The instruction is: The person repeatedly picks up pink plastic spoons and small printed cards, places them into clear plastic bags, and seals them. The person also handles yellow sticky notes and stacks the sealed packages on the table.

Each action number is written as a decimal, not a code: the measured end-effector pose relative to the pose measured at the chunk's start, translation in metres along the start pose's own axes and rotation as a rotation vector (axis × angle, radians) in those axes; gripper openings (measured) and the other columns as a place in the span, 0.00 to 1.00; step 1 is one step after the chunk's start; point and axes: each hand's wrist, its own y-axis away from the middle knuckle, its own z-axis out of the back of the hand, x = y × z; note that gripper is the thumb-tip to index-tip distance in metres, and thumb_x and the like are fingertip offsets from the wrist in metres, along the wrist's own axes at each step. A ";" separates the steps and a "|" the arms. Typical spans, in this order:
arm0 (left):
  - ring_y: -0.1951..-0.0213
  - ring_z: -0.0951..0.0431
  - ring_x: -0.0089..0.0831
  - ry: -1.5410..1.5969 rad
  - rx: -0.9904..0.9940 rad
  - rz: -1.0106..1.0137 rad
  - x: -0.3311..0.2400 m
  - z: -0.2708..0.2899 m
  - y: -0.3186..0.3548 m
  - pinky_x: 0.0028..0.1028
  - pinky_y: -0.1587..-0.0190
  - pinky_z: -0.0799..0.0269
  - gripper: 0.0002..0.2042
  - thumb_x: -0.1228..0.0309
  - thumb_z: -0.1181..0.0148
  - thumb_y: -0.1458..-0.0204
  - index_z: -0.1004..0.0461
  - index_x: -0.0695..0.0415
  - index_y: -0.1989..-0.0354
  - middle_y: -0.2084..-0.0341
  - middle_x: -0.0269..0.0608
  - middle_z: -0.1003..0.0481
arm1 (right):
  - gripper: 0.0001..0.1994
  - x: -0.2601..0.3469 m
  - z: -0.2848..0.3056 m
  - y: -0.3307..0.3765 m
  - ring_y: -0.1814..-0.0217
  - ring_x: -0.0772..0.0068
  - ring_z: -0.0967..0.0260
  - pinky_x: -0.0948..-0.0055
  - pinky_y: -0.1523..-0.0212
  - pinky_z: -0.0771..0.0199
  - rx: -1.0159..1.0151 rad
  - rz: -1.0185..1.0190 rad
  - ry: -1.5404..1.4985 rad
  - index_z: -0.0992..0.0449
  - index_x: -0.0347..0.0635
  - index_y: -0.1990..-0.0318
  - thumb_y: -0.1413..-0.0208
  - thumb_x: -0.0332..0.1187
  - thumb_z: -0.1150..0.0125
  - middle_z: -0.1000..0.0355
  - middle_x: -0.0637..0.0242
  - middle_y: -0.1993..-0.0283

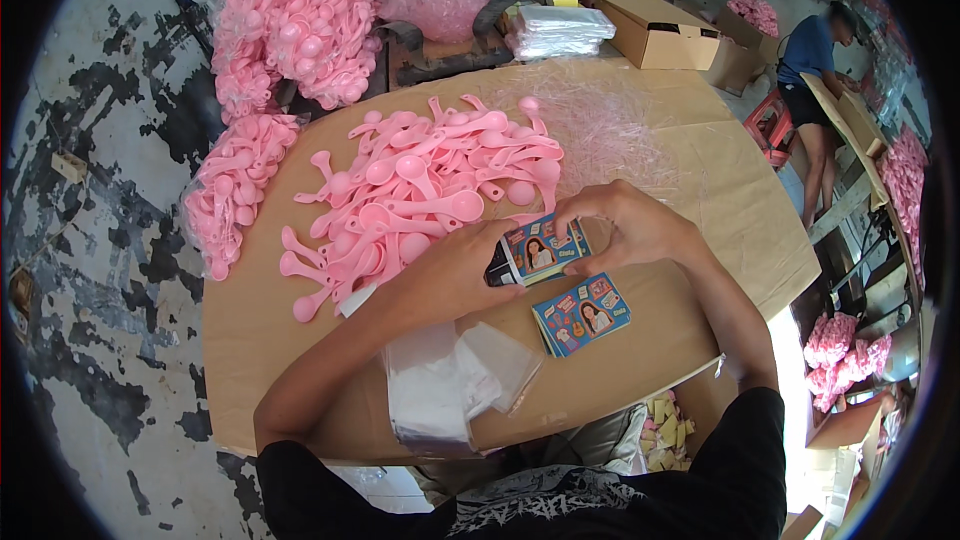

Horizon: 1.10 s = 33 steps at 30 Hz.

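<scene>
My left hand [455, 270] and my right hand [625, 225] together hold a small blue printed card pack [540, 252] above a brown cardboard work surface [700, 190]. A second stack of the same blue printed cards [583, 314] lies on the cardboard just below my hands. A loose heap of pink plastic spoons [425, 185] spreads out right behind my left hand. Several small clear plastic bags [450, 375] lie near the front edge, under my left forearm.
Clear bags full of pink spoons [290, 25] sit at the back left, another [235, 190] off the cardboard's left edge. A sheet of clear film [610, 120] lies beyond my hands. Open cardboard boxes [650, 25] stand behind. A person in a blue shirt [815, 70] bends at right.
</scene>
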 end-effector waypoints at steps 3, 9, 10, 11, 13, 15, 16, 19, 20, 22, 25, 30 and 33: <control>0.49 0.25 0.47 0.055 -0.012 -0.004 -0.001 0.003 -0.001 0.37 0.44 0.31 0.34 0.65 0.29 0.57 0.34 0.64 0.40 0.51 0.56 0.26 | 0.20 0.000 0.000 0.000 0.58 0.56 0.24 0.63 0.53 0.26 -0.008 -0.023 -0.035 0.23 0.42 0.60 0.63 0.35 0.24 0.23 0.59 0.61; 0.56 0.21 0.40 0.085 -0.021 -0.066 0.000 0.005 -0.003 0.34 0.50 0.28 0.33 0.67 0.29 0.58 0.33 0.66 0.42 0.57 0.53 0.23 | 0.19 -0.003 -0.006 -0.001 0.56 0.57 0.26 0.63 0.52 0.28 0.028 0.021 0.002 0.24 0.42 0.60 0.61 0.34 0.26 0.24 0.60 0.60; 0.57 0.21 0.39 0.108 -0.018 -0.017 -0.002 0.006 -0.002 0.33 0.51 0.28 0.34 0.67 0.29 0.58 0.33 0.66 0.42 0.59 0.53 0.23 | 0.19 -0.003 -0.006 -0.001 0.56 0.57 0.26 0.63 0.52 0.28 0.028 0.019 0.001 0.24 0.42 0.60 0.61 0.34 0.26 0.24 0.60 0.60; 0.58 0.21 0.38 0.132 -0.015 0.032 -0.004 0.006 -0.003 0.33 0.52 0.27 0.34 0.66 0.28 0.58 0.33 0.66 0.42 0.60 0.53 0.22 | 0.19 -0.002 -0.006 0.000 0.55 0.57 0.26 0.63 0.52 0.28 0.037 0.010 -0.044 0.25 0.42 0.60 0.60 0.34 0.26 0.25 0.60 0.59; 0.58 0.20 0.37 0.160 -0.012 0.027 -0.008 0.008 -0.003 0.32 0.52 0.27 0.34 0.66 0.28 0.59 0.33 0.66 0.42 0.61 0.52 0.22 | 0.18 -0.002 -0.007 -0.001 0.55 0.58 0.26 0.63 0.52 0.28 0.047 0.001 -0.090 0.25 0.42 0.60 0.59 0.34 0.26 0.25 0.60 0.59; 0.59 0.20 0.37 0.188 -0.012 0.024 -0.010 0.009 -0.003 0.32 0.53 0.27 0.34 0.66 0.27 0.59 0.33 0.65 0.42 0.61 0.51 0.22 | 0.19 -0.003 -0.008 -0.002 0.55 0.59 0.27 0.63 0.51 0.29 0.062 0.025 -0.087 0.26 0.42 0.59 0.57 0.35 0.26 0.26 0.60 0.57; 0.59 0.20 0.36 0.197 -0.012 0.004 -0.010 0.009 -0.004 0.32 0.53 0.27 0.34 0.66 0.27 0.59 0.33 0.66 0.42 0.61 0.51 0.22 | 0.19 -0.005 -0.009 -0.002 0.55 0.59 0.27 0.63 0.51 0.29 0.063 0.024 -0.088 0.26 0.42 0.59 0.57 0.35 0.26 0.26 0.60 0.57; 0.59 0.20 0.34 0.226 -0.015 -0.005 -0.010 0.009 -0.005 0.32 0.53 0.27 0.35 0.66 0.26 0.60 0.33 0.66 0.42 0.60 0.50 0.22 | 0.20 -0.010 -0.014 -0.002 0.52 0.58 0.28 0.63 0.49 0.30 0.056 0.046 -0.115 0.28 0.42 0.57 0.56 0.35 0.26 0.27 0.62 0.57; 0.59 0.20 0.34 0.243 -0.018 0.005 -0.011 0.009 -0.006 0.32 0.53 0.27 0.35 0.66 0.26 0.60 0.33 0.65 0.42 0.60 0.50 0.22 | 0.21 -0.010 -0.016 -0.002 0.52 0.58 0.29 0.63 0.49 0.31 0.055 0.078 -0.092 0.28 0.43 0.56 0.56 0.36 0.26 0.27 0.62 0.57; 0.59 0.20 0.33 0.241 -0.025 0.008 -0.014 0.010 -0.005 0.31 0.53 0.27 0.35 0.66 0.26 0.60 0.33 0.65 0.42 0.60 0.49 0.23 | 0.21 -0.007 -0.018 -0.002 0.51 0.58 0.29 0.62 0.48 0.31 0.053 0.112 -0.069 0.29 0.43 0.56 0.56 0.36 0.26 0.27 0.62 0.58; 0.59 0.21 0.33 0.237 -0.039 -0.005 -0.012 0.007 -0.005 0.31 0.54 0.27 0.35 0.66 0.26 0.60 0.33 0.65 0.42 0.60 0.49 0.23 | 0.23 -0.001 -0.015 -0.001 0.46 0.57 0.31 0.62 0.45 0.33 0.130 -0.031 -0.043 0.28 0.45 0.55 0.59 0.33 0.24 0.28 0.62 0.50; 0.56 0.21 0.36 0.235 -0.014 0.012 -0.015 0.012 -0.005 0.32 0.51 0.27 0.36 0.66 0.26 0.59 0.34 0.65 0.41 0.58 0.51 0.23 | 0.22 0.000 -0.011 -0.002 0.51 0.57 0.28 0.63 0.50 0.30 0.128 -0.018 -0.052 0.27 0.44 0.56 0.61 0.32 0.24 0.27 0.61 0.53; 0.54 0.22 0.39 0.214 -0.005 0.034 -0.017 0.016 -0.003 0.34 0.50 0.28 0.37 0.64 0.27 0.58 0.36 0.65 0.40 0.55 0.53 0.24 | 0.20 0.001 -0.006 -0.001 0.60 0.57 0.26 0.63 0.57 0.28 0.060 0.039 -0.035 0.26 0.43 0.58 0.60 0.34 0.24 0.25 0.60 0.62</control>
